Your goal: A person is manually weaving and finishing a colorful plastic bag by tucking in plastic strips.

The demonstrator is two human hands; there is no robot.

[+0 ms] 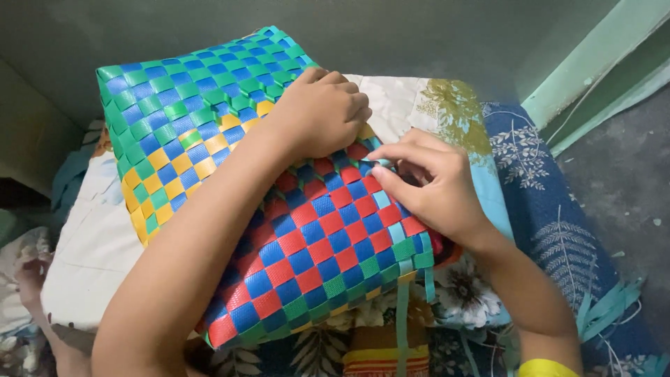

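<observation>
the woven basket (279,209) lies slanted, long axis upper-left to lower-right; left hand (322,112) fisted on it, right hand (429,185) pinching a strip (382,165).

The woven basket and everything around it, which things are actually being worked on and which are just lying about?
In hand:
woven basket, multicoloured plastic strips
left hand, pressing on the basket
right hand, pinching a light blue strip at the weave

Lying about:
white patterned cloth beneath the basket
blue floral fabric on the right
loose teal strips by that fabric
grey floor

free: floor (621,181) at right | blocked: wall (419,35) behind woven basket (209,126) | cushion (544,209) close underneath
</observation>
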